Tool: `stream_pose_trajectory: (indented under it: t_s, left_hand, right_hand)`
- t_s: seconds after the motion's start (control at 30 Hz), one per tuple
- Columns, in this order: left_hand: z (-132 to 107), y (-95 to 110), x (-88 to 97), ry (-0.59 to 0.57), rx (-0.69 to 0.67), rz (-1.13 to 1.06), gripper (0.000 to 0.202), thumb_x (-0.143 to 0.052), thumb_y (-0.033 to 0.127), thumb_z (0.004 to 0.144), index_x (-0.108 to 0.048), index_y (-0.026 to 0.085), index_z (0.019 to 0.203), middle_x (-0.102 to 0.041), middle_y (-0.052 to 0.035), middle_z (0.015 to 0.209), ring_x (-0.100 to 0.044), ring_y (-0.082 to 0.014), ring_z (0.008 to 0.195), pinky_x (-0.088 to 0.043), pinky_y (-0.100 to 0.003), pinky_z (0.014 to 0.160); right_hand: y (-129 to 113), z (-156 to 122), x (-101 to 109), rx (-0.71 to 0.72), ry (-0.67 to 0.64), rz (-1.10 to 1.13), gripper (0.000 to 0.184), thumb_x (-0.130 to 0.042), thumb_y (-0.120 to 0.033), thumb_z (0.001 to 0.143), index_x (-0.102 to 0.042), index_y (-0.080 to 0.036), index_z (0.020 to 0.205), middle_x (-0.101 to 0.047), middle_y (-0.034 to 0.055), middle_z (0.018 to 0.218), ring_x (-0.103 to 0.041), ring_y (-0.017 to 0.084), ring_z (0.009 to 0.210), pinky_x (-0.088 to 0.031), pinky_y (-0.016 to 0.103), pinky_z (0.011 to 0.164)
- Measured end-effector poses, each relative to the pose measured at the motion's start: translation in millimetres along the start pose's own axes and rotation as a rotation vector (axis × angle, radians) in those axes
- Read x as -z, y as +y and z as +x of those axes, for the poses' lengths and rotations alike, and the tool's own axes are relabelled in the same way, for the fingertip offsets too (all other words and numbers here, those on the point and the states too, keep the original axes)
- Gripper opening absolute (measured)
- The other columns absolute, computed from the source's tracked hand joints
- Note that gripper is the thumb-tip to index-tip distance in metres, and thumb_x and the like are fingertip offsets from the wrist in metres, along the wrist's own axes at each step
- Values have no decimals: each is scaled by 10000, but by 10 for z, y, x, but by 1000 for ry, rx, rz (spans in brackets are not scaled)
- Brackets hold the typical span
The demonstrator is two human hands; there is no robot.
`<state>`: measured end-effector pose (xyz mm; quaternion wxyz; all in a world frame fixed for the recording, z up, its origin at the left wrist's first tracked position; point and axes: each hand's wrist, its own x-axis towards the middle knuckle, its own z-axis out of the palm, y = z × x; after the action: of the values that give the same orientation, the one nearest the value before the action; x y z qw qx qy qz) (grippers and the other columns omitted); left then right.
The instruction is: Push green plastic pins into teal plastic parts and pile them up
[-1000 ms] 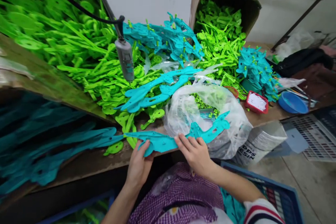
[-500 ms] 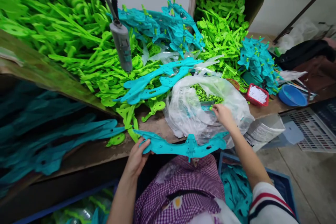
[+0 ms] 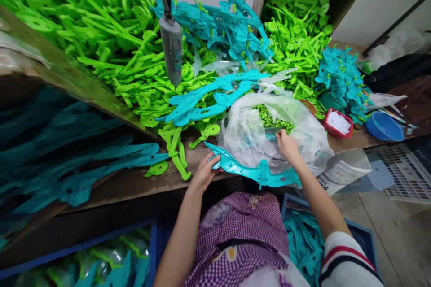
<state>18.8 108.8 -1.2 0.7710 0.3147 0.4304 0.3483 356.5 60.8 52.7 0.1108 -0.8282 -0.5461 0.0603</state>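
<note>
A great heap of lime-green parts (image 3: 111, 31) filled the space beyond and to the left of the left hand (image 3: 204, 176). Nearer, around the right hand (image 3: 288, 145), sat a crumpled clear plastic bag (image 3: 240, 136), its mouth open. The long teal part (image 3: 240, 169) lay across the front of the bag, running from the left hand to the right forearm, which hid its farther end.

The left hand had thumb and fingers closed on the rounded lobe near the part's left end, with a pointed tip reaching past the grip. The part looked like thin moulded plastic: light, fairly stiff, smooth enough to turn in a loose pinch. Held by one end, so long a piece would likely tip or swing, so the wide stretch between the lobe and the upright middle bracket seemed the better hold for balance. The cut-outs toward the right end looked the weakest place to squeeze.

Right of the right hand stood a small red basket (image 3: 350, 131). Smallest were the green bits (image 3: 273, 118) inside the bag, just beyond the right hand. Its fingers were bent together at their near edge; whether they pinched one could not be told.
</note>
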Motion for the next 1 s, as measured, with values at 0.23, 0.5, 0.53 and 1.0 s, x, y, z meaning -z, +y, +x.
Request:
stream_pose_trajectory:
  t_s: [0.23, 0.5, 0.53, 1.0]
  left_hand:
    - [-62, -11, -51, -26, -113, 68, 502, -797, 388, 714, -581, 204, 1128, -646, -3, 882, -605, -121, 690, -495, -203, 557]
    - [-55, -103, -56, 44, -183, 123, 457, -795, 339, 689, -570, 184, 1055, -573, 46, 681, -528, -87, 524, -409, -179, 462]
    - [-52, -105, -55, 50, -185, 124, 454, -795, 336, 687, -570, 182, 1050, -571, 47, 674, -525, -86, 516, -405, -178, 459]
    - [-17, -144, -96, 105, -214, 122, 372, -762, 301, 689, -545, 195, 973, -536, 68, 611, -493, -75, 485, -404, -180, 474]
  right_hand:
    - [-1041, -511, -7, 473, -54, 670, 215, -505, -367, 977, -618, -199, 1050, -675, 57, 1008, -625, 162, 879, -487, 269, 802]
    - [-1648, -356, -415, 607, -234, 640, 184, -527, -280, 970, -655, -198, 1074, -686, 49, 1048, -619, 161, 960, -457, 271, 876]
    - [-1640, -350, -414, 616, -231, 639, 188, -525, -278, 971, -654, -196, 1080, -685, 50, 1047, -617, 161, 960, -457, 272, 878]
    - [-1697, -276, -417, 832, -289, 322, 145, -476, -212, 987, -614, -170, 973, -636, 68, 950, -578, 180, 936, -434, 265, 829]
